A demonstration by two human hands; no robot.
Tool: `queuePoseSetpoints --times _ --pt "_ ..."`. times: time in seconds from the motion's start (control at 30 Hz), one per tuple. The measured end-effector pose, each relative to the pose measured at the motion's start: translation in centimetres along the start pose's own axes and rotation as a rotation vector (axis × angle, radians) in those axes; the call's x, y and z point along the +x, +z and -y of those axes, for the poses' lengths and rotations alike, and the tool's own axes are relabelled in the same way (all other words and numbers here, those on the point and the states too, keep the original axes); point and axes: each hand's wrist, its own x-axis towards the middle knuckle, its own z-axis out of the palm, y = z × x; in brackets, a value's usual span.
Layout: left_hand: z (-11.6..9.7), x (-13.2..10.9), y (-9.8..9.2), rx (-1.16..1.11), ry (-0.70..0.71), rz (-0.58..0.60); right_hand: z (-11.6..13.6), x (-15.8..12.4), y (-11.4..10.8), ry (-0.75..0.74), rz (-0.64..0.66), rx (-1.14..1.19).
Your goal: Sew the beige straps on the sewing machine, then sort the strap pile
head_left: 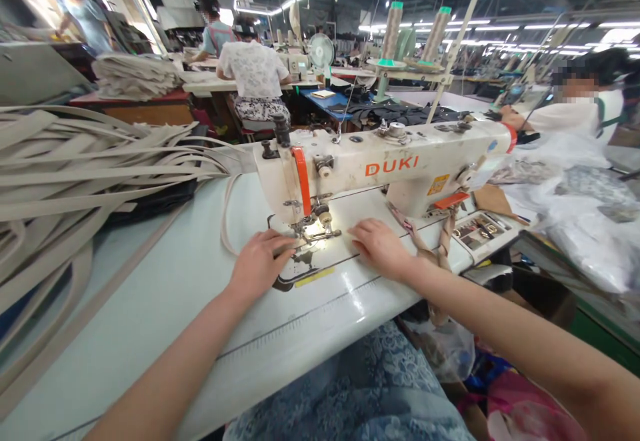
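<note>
A cream sewing machine (395, 161) marked DUKI stands on the white table (175, 281). My left hand (257, 264) rests on the table just left of the lit presser foot (317, 227), fingers curled and pressed down near the needle plate. My right hand (380, 247) lies palm down to the right of the foot, fingers pointing toward it. What lies under the fingers is washed out by the lamp. A thin beige strip (227, 221) loops on the table toward the needle.
A thick pile of beige fabric strips (75, 167) covers the table's left side. Thread cones (393, 27) stand behind the machine. A tray of small parts (480, 227) sits at the right. Other people work at stations behind and to the right. Blue patterned cloth (370, 394) covers my lap.
</note>
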Motion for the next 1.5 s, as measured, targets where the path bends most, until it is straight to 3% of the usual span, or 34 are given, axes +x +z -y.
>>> queuePoseSetpoints --times 0.1,0.23,0.63,1.5 --pt "-0.2 -0.2 0.5 0.05 0.014 -0.034 3.2 1.7 2.0 -0.168 0.008 0.127" --pt "-0.2 -0.2 0.9 0.109 0.027 -0.062 5.0 3.8 3.3 -0.202 0.002 0.122" --pt "-0.4 -0.2 1.7 0.202 0.131 -0.174 5.0 4.4 3.4 -0.249 0.02 0.109" --pt "0.2 0.7 1.7 0.214 0.104 -0.172 4.9 4.2 3.9 -0.251 -0.042 0.109"
